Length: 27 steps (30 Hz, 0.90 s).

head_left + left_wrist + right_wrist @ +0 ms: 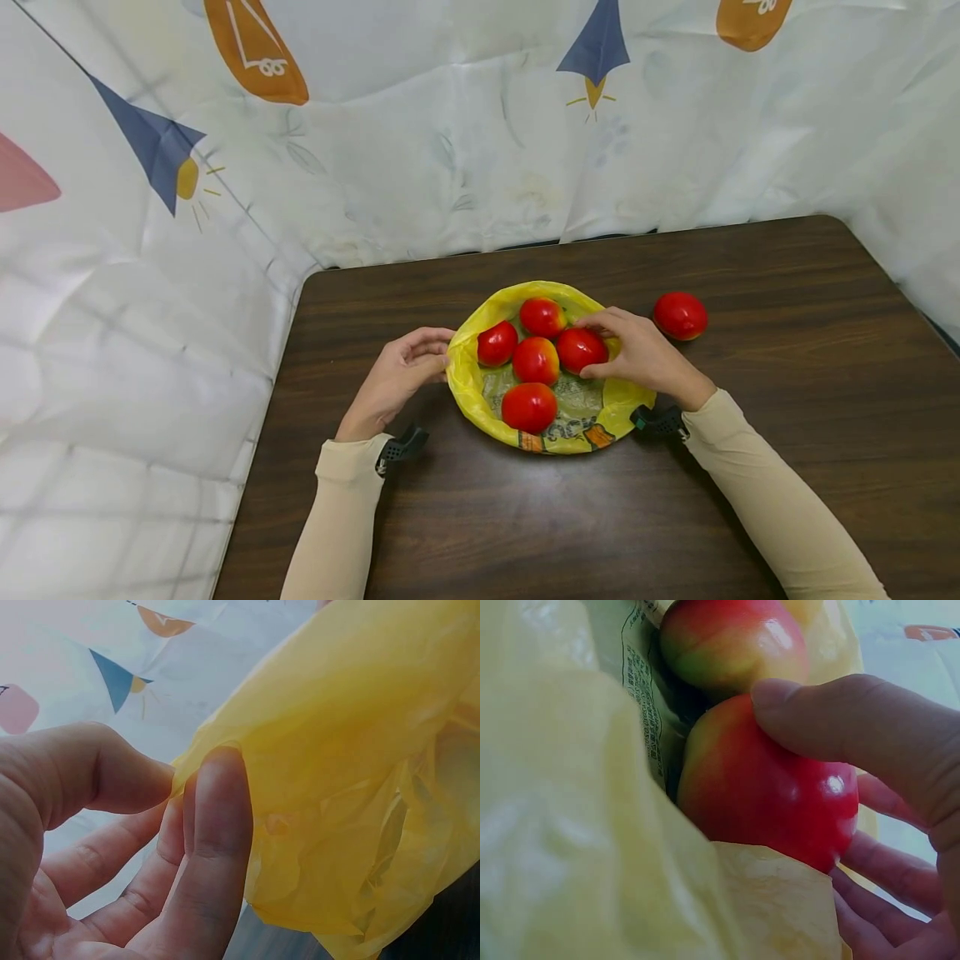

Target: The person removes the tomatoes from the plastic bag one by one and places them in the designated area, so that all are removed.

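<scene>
A yellow plastic bag [474,402] stands on the table with its mouth spread wide and its rim rolled down. Several glossy red fruits, such as one at the front [529,407], sit inside it. At the bag's left rim my left hand [397,379] pinches the thin plastic between thumb and fingers, as the left wrist view shows up close. Reaching in from the right, my right hand [647,357] grips a red fruit with yellow-green patches [769,791], thumb on one side and fingers round the other. Another fruit [731,645] lies right beside it.
One more red fruit [680,316] rests on the dark wooden table [517,533] outside the bag, just beyond my right hand. A white patterned cloth [420,167] hangs along the table's back and left edges.
</scene>
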Motion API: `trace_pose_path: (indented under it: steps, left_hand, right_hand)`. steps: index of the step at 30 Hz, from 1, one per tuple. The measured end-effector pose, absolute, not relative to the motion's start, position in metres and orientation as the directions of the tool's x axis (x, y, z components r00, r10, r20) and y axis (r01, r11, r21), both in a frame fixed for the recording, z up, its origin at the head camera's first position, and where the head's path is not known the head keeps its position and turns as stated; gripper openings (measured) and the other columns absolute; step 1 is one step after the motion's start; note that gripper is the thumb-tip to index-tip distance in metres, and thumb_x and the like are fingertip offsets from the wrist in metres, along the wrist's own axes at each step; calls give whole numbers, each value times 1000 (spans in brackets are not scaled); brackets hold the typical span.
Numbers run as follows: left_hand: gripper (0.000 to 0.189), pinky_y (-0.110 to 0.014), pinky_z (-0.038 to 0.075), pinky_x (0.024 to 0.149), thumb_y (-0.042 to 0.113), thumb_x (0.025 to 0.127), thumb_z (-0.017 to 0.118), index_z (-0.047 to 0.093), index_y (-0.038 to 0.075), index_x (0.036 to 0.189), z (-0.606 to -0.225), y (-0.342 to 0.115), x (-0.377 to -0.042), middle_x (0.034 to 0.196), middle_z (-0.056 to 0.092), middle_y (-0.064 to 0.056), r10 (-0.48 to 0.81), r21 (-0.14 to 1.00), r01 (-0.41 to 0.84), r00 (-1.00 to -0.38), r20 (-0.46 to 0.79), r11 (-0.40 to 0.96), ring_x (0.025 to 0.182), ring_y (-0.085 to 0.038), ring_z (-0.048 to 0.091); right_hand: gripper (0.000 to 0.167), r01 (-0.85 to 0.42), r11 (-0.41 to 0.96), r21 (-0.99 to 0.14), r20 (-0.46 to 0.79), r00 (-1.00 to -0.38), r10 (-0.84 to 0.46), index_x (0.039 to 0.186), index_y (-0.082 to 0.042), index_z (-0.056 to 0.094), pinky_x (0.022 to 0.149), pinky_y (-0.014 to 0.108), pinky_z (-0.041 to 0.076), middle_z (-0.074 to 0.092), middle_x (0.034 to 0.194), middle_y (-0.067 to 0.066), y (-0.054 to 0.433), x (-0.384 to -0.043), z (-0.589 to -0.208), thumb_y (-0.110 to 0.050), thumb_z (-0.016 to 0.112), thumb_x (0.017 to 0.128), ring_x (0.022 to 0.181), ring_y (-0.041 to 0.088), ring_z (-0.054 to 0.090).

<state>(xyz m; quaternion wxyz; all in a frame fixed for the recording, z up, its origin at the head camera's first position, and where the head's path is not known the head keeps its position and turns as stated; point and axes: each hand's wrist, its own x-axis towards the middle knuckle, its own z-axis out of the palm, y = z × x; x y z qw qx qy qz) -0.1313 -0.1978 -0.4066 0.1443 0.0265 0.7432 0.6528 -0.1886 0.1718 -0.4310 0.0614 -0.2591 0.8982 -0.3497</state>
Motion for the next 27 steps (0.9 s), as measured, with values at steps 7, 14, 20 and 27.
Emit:
trace_pose_path:
  steps: [7, 14, 20, 27]
  left_hand:
    - [37, -28, 64, 84, 9, 99, 63, 60, 6, 136, -406, -199, -130, 115, 66, -13, 229, 978, -146, -957, -177, 146, 90, -13, 71]
    - [37, -28, 63, 85, 9, 99, 64, 60, 6, 136, -404, -200, -130, 115, 67, -12, 225, 980, -138, -960, -168, 145, 91, -13, 71]
    - [38, -28, 64, 85, 9, 99, 65, 60, 5, 136, -403, -201, -129, 114, 67, -10, 226, 980, -131, -961, -162, 148, 90, -13, 71]
    - [37, -28, 64, 85, 11, 99, 65, 60, 6, 136, -401, -200, -128, 114, 67, -10, 231, 982, -128, -960, -159, 141, 89, -12, 72]
  right_hand:
    - [64, -423, 607, -673, 83, -858, -506, 131, -18, 67, 95, 50, 61, 67, 127, 8, 175, -189, -430, -28, 94, 74, 114, 29, 69]
    - [61, -406, 576, -709, 109, -871, -479, 129, -16, 68, 97, 51, 61, 66, 125, 7, 177, -187, -424, -30, 93, 76, 115, 29, 70]
    - [61, -376, 532, -758, 113, -880, -461, 129, -13, 67, 105, 53, 56, 66, 126, 7, 178, -186, -418, -29, 93, 77, 117, 29, 69]
    - [60, -365, 492, -791, 119, -879, -461, 129, -14, 66, 106, 46, 55, 65, 126, 3, 179, -186, -415, -26, 92, 77, 116, 23, 67]
